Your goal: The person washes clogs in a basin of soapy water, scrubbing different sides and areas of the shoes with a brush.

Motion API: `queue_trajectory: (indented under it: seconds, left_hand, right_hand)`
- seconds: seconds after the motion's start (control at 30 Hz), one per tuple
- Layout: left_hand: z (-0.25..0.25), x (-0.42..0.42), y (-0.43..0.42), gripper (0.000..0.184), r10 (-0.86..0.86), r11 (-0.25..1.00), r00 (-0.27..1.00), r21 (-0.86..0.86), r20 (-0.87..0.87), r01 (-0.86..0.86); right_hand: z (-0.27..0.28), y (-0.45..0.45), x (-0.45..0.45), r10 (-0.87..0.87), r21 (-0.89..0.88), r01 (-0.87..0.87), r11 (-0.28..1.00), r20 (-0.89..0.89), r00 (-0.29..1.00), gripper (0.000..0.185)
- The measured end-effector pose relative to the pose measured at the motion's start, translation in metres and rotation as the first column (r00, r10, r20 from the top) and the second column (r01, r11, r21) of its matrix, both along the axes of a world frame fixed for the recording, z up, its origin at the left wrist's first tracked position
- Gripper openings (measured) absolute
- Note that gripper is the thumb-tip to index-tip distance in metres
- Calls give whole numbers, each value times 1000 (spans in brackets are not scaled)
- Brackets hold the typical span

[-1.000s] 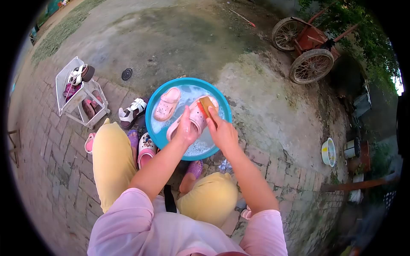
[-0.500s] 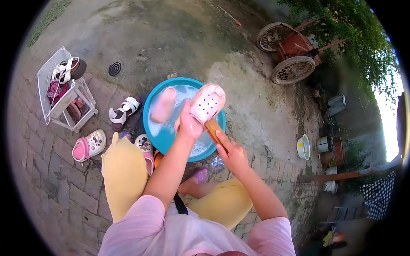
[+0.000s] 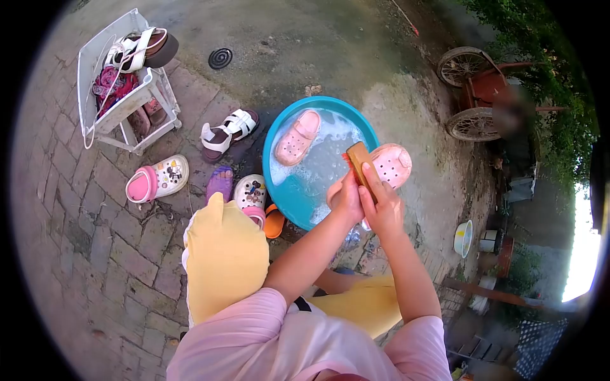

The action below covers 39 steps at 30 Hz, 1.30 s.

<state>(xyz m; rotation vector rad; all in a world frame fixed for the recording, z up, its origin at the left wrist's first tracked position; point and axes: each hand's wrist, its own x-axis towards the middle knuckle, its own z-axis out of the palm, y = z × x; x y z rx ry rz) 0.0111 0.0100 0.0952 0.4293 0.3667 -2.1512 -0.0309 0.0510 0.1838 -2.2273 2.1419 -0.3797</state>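
Note:
My left hand [image 3: 346,195] is closed on a pale pink clog [image 3: 395,168] with holes in its upper, held over the right rim of a blue basin [image 3: 271,136]. In my right hand [image 3: 385,209] is a wooden scrub brush [image 3: 359,160] with reddish bristles, lying across the near part of the clog and partly hiding it. The bristles face left, by my left fingers. Foamy water fills the basin, and a second pink clog [image 3: 293,150] floats or rests at its left side.
Left of the basin are a white strap sandal [image 3: 236,127], two decorated white-and-pink clogs [image 3: 170,176] and an orange slipper [image 3: 274,222]. A white rack [image 3: 117,130] holding shoes stands farther left. A cart [image 3: 481,92] and a white tub [image 3: 463,239] are at right.
The view has shifted, so the surroundings sit farther right. The held clog has moved toward the basin's right rim and turned. The brush has moved up across it, and my hands are closer together.

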Motion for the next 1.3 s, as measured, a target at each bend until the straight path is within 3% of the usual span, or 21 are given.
queue_trajectory:
  seconds: [0.07, 0.17, 0.2, 0.23, 0.3, 0.4, 0.43, 0.5, 0.57, 0.63, 0.7, 0.77, 0.83, 0.87, 0.9, 0.97, 1.1, 1.17, 1.23, 1.3]
  left_hand:
    - [12, 27, -19, 60, 11, 996, 966, -84, -258, -34]
    - [8, 45, -40, 60, 109, 983, 955, -112, -277, -144]
    - [5, 32, -37, 57, 118, 976, 927, -132, -355, -175]
    - [19, 17, -23, 54, 121, 954, 990, -266, -70, -136]
    - [21, 0, -18, 50, 149, 859, 987, -501, 51, -104]
    - [33, 30, -42, 50, 120, 968, 969, -191, -214, -162]
    - [23, 32, -45, 54, 132, 955, 969, -234, -207, -180]
    - [13, 30, -44, 59, 101, 972, 979, -193, -176, -135]
    - [11, 27, -38, 64, 71, 996, 974, -46, -217, -83]
    - [11, 14, -28, 65, 39, 998, 986, -41, -160, -46]
    - [-2, -9, -10, 62, -42, 999, 996, -27, -73, 40]
    - [-21, -24, 3, 56, 17, 999, 1000, -42, -20, -18]
    - [-26, -18, 2, 53, 137, 960, 989, -238, -57, -147]
    - [-9, -7, -8, 50, 71, 990, 991, -116, -115, -85]
    - [-12, -7, -11, 50, 72, 989, 990, -116, -119, -86]
    - [-24, -11, -13, 51, 157, 985, 975, -43, -155, -165]
    - [-52, -40, 3, 51, 88, 994, 984, 83, -152, -76]
    - [-29, -10, -14, 53, 126, 992, 961, 51, -246, -116]
    - [-18, 7, -29, 56, 203, 964, 966, -137, -159, -226]
    - [-9, 10, -40, 60, 276, 950, 956, -126, -101, -287]
  right_hand:
    - [-13, 17, -16, 26, 8, -26, 1000, 35, 999, 47]
    - [-34, 50, -40, 0, 93, -4, 996, 47, 999, 41]
    - [-43, 52, -39, 4, 198, 4, 980, -42, 999, 38]
    - [-53, 53, -40, 17, 300, 22, 954, -125, 992, 36]
    - [-67, 41, -43, 4, 294, 34, 955, -128, 992, 33]
    - [-39, 30, -41, -175, 328, 210, 921, -132, 976, 34]
    - [-33, 36, -52, -204, 315, 243, 918, -151, 967, 34]
    - [-28, 52, -83, -382, 205, 378, 903, -24, 924, 41]
    - [-22, 58, -87, -382, 112, 376, 920, 29, 924, 35]
    - [-25, 51, -69, -355, 195, 343, 919, 27, 935, 25]
    - [-34, 17, -33, -345, 156, 337, 928, 24, 938, 21]
    - [-28, -8, -28, -319, 113, 314, 943, 31, 947, 23]
    - [-29, -6, -38, -304, 76, 300, 951, 41, 952, 25]
    - [-33, 7, -57, -331, 109, 327, 939, 22, 943, 27]
    - [-37, 16, -71, -352, 141, 349, 927, 0, 936, 29]
    - [-34, 14, -68, -369, 151, 361, 920, 25, 929, 30]
    - [-36, -8, -47, -241, 71, 240, 968, 18, 970, 33]
    - [-41, -3, -69, -286, 76, 287, 955, -17, 958, 35]
    - [-47, 6, -85, -356, 102, 356, 929, -22, 934, 37]
    - [-54, 9, -81, -430, 97, 431, 897, -29, 902, 40]
